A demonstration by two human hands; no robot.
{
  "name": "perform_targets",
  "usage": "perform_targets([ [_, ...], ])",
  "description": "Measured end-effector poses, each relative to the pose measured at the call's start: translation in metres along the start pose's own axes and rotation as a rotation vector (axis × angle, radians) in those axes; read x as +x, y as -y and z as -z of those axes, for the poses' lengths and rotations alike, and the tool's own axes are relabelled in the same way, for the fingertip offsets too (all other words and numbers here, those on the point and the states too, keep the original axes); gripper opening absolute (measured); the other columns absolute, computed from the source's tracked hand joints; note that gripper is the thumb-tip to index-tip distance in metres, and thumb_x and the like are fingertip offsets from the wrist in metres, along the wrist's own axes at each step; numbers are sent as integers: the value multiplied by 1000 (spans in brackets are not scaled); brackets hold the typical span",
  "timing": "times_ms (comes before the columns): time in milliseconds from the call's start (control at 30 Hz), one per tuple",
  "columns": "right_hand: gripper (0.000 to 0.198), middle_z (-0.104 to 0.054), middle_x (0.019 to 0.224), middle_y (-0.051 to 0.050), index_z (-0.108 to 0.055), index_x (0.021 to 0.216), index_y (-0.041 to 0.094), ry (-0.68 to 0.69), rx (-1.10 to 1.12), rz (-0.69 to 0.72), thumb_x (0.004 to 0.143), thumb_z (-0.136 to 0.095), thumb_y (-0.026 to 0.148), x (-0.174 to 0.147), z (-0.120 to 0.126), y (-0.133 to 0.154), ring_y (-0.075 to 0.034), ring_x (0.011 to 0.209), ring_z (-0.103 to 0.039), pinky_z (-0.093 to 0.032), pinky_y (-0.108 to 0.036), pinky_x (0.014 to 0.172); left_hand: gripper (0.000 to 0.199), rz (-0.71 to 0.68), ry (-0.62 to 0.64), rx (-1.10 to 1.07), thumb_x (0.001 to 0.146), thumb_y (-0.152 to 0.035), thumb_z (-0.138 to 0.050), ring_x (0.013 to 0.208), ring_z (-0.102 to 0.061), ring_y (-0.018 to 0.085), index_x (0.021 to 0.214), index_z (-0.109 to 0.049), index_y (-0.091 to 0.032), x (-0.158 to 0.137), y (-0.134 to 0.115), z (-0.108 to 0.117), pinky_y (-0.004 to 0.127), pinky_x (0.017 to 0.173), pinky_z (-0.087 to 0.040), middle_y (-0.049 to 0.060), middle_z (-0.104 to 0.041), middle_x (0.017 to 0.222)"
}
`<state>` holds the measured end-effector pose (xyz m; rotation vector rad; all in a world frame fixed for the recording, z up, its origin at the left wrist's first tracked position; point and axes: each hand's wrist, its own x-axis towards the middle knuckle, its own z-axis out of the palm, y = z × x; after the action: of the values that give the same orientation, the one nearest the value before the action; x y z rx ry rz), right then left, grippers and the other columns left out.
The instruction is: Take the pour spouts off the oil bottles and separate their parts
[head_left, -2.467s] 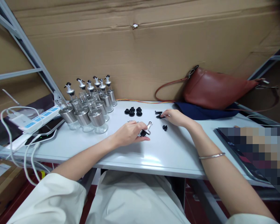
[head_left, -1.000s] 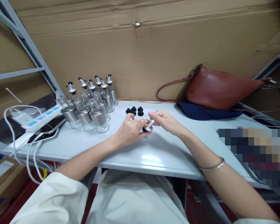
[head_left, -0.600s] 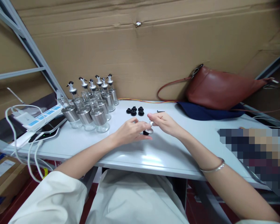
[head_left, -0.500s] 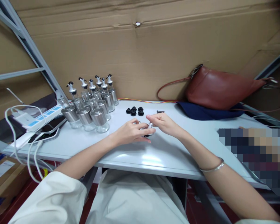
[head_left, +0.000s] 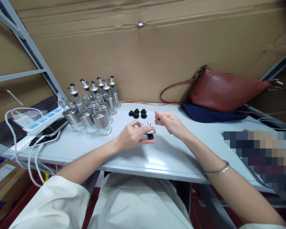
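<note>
My left hand (head_left: 133, 135) is closed around a silver bottle pourer (head_left: 147, 129), whose black ribbed stopper points down between the fingers. My right hand (head_left: 170, 124) is just to its right, apart from the pourer, with its fingers curled together. A small black piece (head_left: 159, 119) shows in its grip, mostly hidden by the fingers. Several black stoppers (head_left: 136, 114) lie grouped on the table beyond my hands. To the left stand several glass bottles (head_left: 101, 120) with metal sleeves; some carry silver pourers (head_left: 73, 90) with black levers, others have bare necks.
A power strip (head_left: 41, 122) with white cables and a dark device (head_left: 51, 130) lie at the table's left. At the right back, a brown bag (head_left: 226, 90) rests on dark blue cloth (head_left: 205, 115). Cardboard (head_left: 143, 60) walls off the rear; metal shelf posts flank the table.
My right hand has moved away from the pourer and closed around a small black piece. The black piece that lay behind it on the table no longer shows there. My left hand keeps the pourer.
</note>
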<state>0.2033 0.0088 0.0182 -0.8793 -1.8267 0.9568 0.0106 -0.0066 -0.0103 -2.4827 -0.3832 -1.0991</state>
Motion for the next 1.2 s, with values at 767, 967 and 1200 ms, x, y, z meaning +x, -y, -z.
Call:
perform_targets([
  [767,15,-62,57,1,-48,76,20,125,-744,-285,87,-42,27,3,58,-23,-14,55,-55,-39,-24,60,30,77,72,-80,94,-38,-44,64,-65,11,111,-48,-14,-2,11,5,25,67,-51,5,-71,84],
  [967,13,-60,64,0,-56,66,19,182,-873,-246,76,-57,27,5,62,-32,-14,58,-50,-36,-23,54,32,103,122,-88,94,-41,-42,64,-65,11,110,-50,-14,-2,10,5,26,67,-51,5,-71,81],
  [1200,12,-70,73,-3,-68,72,18,278,-917,-298,73,-55,17,5,65,-42,-16,65,-60,-42,-24,61,32,100,127,-98,94,-41,-43,61,-64,11,110,-50,-14,-3,11,4,26,67,-51,5,-71,81],
])
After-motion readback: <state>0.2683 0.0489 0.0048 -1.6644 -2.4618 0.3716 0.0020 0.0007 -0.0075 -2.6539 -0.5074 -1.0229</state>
